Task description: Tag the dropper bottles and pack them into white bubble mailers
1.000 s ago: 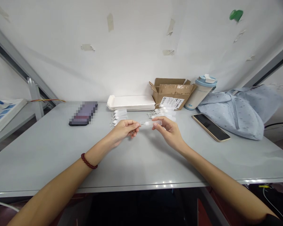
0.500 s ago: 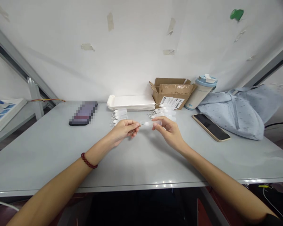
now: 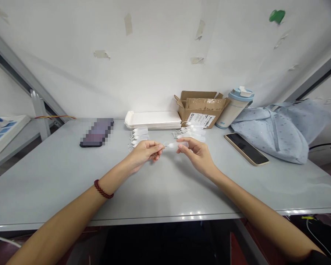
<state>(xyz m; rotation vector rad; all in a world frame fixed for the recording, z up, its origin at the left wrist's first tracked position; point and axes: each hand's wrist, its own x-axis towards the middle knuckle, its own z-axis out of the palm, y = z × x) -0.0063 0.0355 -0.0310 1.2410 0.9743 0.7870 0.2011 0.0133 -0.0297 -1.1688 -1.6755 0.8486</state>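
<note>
My left hand (image 3: 146, 151) and my right hand (image 3: 197, 152) meet above the middle of the grey table (image 3: 57, 176). Between them is a small clear plastic piece with a white tip (image 3: 174, 145). My right fingers pinch its body. My left fingertips pinch something thin at its left end, too small to name. Behind the hands lie two small heaps of similar white pieces with strings, the left heap (image 3: 139, 135) and the right heap (image 3: 193, 132). A red bead bracelet (image 3: 102, 189) is on my left wrist.
A stack of white paper bags (image 3: 153, 119) and an open cardboard box (image 3: 201, 108) stand by the wall. A blue-lidded cup (image 3: 234, 108), a phone (image 3: 246, 149) and a light blue cloth bag (image 3: 284, 130) lie at the right. A dark pixelated object (image 3: 97, 132) lies at the left.
</note>
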